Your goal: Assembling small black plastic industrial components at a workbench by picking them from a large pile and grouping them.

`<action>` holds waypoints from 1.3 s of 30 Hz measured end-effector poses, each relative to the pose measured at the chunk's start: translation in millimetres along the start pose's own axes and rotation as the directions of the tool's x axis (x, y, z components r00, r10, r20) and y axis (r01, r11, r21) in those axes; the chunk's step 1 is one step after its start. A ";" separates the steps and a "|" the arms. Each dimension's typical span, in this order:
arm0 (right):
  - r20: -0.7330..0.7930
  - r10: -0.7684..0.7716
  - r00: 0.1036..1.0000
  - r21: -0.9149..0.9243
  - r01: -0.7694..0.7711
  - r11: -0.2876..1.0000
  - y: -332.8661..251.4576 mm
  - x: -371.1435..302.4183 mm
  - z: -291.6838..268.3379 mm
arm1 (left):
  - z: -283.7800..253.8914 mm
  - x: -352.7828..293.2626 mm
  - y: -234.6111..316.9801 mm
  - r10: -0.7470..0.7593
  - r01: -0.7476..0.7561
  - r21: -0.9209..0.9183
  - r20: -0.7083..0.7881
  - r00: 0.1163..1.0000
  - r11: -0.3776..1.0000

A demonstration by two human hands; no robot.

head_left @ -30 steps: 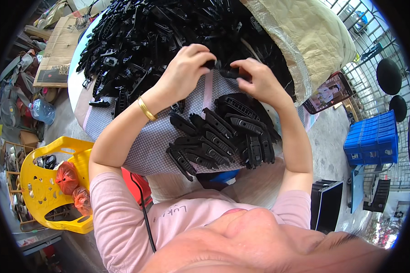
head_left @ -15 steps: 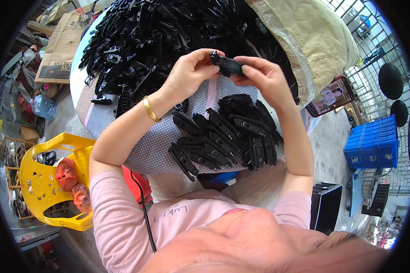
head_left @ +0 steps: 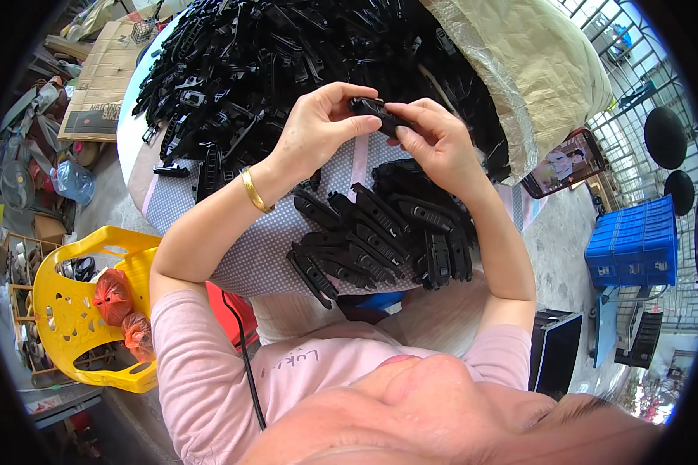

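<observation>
Between my hands, above the table's middle, is a black plastic part (head_left: 376,113), elongated and dark. My left hand (head_left: 327,116), with a gold bangle at the wrist, pinches its left end between thumb and fingers. At its right end my right hand (head_left: 436,138) grips it the same way. Nearer to me lies a group of similar black plastic parts (head_left: 380,232), side by side and partly overlapping. Beyond my hands, a large heap of loose black parts (head_left: 240,70) covers the far side of the table; its exact pieces are hard to tell apart.
The table wears a dotted cloth (head_left: 248,256). Brown padded wrapping (head_left: 527,70) lies at the far right, beside a phone (head_left: 564,164) at the edge. A yellow chair (head_left: 62,310) with red bags stands left; blue crates (head_left: 632,244) stand right.
The part has turned in my fingers and now lies flatter. My right hand has shifted slightly left and down; my left hand stays nearly in place.
</observation>
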State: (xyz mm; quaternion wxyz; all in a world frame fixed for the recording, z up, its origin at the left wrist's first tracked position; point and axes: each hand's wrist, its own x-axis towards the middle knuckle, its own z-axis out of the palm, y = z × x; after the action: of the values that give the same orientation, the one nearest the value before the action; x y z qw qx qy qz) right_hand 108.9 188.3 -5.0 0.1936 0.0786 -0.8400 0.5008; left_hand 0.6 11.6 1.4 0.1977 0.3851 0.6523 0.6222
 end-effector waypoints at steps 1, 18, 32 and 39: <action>0.000 0.000 1.000 0.000 0.000 1.000 -2.9 -0.4 -0.8 | -1.3 0.1 2.0 0.017 -0.017 -0.006 0.015 1.000 1.000; 0.002 -0.010 1.000 -0.129 0.011 0.992 -9.8 -1.7 -13.1 | 4.1 -5.8 14.0 0.166 -0.162 -0.048 0.095 0.982 0.986; 0.072 0.003 0.997 -0.732 0.051 0.679 34.3 7.3 -23.8 | 4.2 8.1 15.8 -0.090 -0.038 0.291 0.415 0.905 0.956; 0.178 -0.008 0.984 -0.723 0.136 0.677 33.9 3.3 -22.8 | 2.4 60.5 -25.8 0.379 -0.456 0.883 0.463 0.801 -0.114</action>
State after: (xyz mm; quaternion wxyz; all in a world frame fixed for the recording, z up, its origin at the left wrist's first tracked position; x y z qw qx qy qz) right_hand 100.4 224.8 -21.6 0.1603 0.0676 -0.9789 0.1070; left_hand -42.1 60.3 -10.5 -0.3059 0.6124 0.7286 0.0231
